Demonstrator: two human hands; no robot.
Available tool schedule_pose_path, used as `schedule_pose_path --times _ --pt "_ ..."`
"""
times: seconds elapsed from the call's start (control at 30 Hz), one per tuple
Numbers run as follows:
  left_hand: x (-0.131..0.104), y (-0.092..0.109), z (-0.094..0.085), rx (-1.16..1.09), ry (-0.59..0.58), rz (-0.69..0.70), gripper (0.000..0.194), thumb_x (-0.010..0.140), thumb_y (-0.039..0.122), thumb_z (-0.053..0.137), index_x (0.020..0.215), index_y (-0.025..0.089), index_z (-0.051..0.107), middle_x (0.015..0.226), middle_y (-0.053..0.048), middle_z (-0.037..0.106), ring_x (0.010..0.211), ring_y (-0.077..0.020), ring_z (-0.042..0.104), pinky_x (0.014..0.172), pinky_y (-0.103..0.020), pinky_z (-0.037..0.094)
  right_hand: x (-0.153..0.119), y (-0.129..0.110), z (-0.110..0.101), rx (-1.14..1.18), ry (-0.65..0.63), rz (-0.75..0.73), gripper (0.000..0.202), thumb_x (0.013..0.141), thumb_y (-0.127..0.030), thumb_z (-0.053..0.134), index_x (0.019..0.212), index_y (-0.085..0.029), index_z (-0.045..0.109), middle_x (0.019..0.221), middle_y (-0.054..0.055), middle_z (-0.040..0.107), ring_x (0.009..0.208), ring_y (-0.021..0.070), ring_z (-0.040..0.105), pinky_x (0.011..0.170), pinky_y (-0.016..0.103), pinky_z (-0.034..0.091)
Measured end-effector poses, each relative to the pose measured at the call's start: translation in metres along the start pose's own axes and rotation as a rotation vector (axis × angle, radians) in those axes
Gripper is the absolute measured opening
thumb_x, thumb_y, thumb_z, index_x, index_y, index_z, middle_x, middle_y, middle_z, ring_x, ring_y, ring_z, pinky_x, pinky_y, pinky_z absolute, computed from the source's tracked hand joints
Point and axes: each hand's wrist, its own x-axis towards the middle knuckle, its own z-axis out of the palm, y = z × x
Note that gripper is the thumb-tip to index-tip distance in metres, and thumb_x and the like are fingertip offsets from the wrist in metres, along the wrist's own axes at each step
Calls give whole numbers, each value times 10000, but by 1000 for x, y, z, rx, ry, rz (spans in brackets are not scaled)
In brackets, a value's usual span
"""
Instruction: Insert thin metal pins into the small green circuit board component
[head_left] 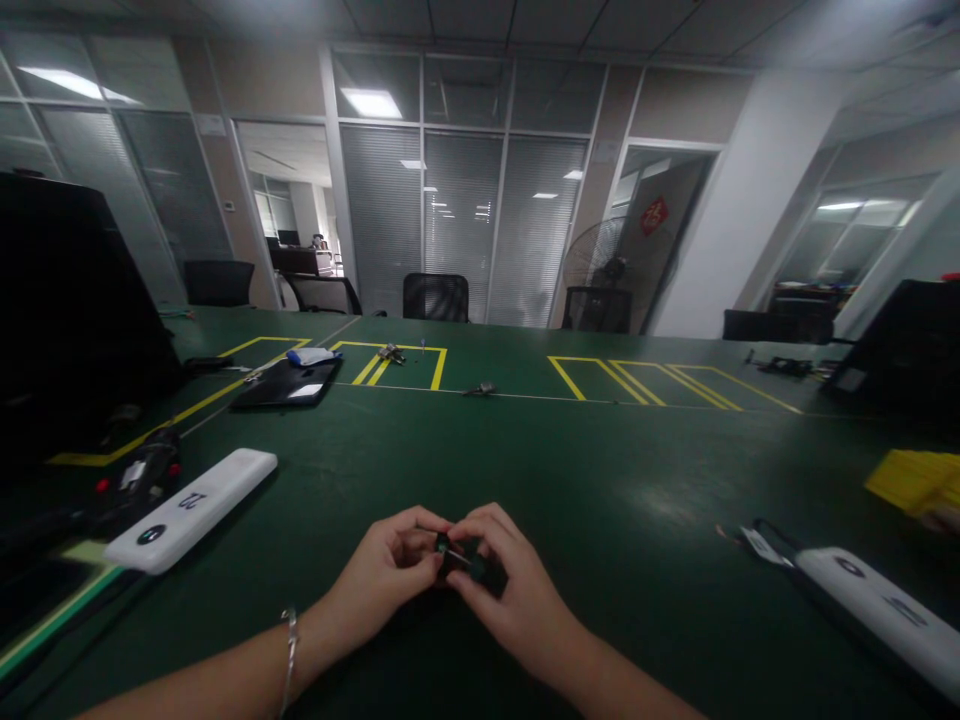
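Part point(459, 558) between left hand point(390, 560) and right hand point(514, 590); devices point(196, 508) either side; chairs point(436, 297) behind table point(600, 470)

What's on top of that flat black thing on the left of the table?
A blue-and-white item lies over the far part of the flat black thing; a white patch shows near its front right corner. The surface beneath the item, and the black thing's underside, are hidden.

Slatted blinds point(379, 220) line glass partition point(465, 92); black chairs point(435, 297) stand beyond green table point(585, 470); white pillar point(754, 200) rises right.
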Motion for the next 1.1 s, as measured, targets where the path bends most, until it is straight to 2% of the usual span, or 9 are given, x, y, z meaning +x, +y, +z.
schedule_pose_path --times 0.17,0.3,0.4,0.53,0.6,0.73,0.87,0.93,1.1 --pt "0 0 0 3 12 -6 205 782 237 710 956 158 634 852 -49 731 763 -177 660 701 -286 461 0 0 -1 5 -7 -19 278 797 -111 621 1045 -233 593 1029 40 542 870 171 550 738 287 444" --pt "0 1 -3 60 14 1 217 815 245 666 1016 166 648 841 -44 711 728 -169 625 692 -294 460 0 0 -5 -24 13 -19 201 830 -152 610 1017 -225 595 1005 38 547 885 175 548 754 290 438" --pt "0 4 -6 144 33 32 273 845 243 618 1112 205 661 1007 -56 669 815 -176 603 750 -308 463 2 1 -8 -60 39 18 72 895 -197 549 939 -209 604 943 30 560 850 167 556 740 285 435" --pt "-2 7 -9 267 54 67 311 877 278 578 1177 255 657 1105 -49 605 855 -174 577 782 -308 462 5 5 -11 -121 44 51 194 947 -230 476 821 -191 619 829 21 577 772 157 574 688 271 433" --pt "-2 7 -8 244 66 38 325 872 288 586 1189 248 646 1079 -50 630 821 -172 581 765 -310 473 6 8 -10 -170 25 56 205 940 -236 493 802 -193 638 791 16 588 736 154 576 669 268 431" --pt "-3 7 -7 237 65 22 251 863 278 601 1088 213 689 981 -55 678 845 -196 599 788 -331 480 6 10 -9 -247 10 46 202 926 -247 516 802 -205 670 744 10 605 697 156 575 649 267 432" --pt "-2 6 -8 303 50 98 282 807 245 673 1088 235 695 1134 -65 640 944 -219 591 832 -341 469 6 11 -9 -271 8 52 187 914 -237 530 798 -215 674 742 10 619 712 166 588 646 271 434" --pt "-1 4 -9 319 64 92 280 808 251 674 1085 227 693 1077 -63 655 896 -212 601 803 -337 476 6 10 -9 -278 0 59 183 914 -233 530 812 -218 681 753 12 625 720 171 592 649 276 433" --pt "0 3 -10 192 134 30 237 853 282 613 1059 182 673 937 -61 690 818 -196 625 741 -327 496 7 8 -11 -251 26 37 179 927 -220 517 889 -231 692 802 13 655 771 179 599 678 288 431"
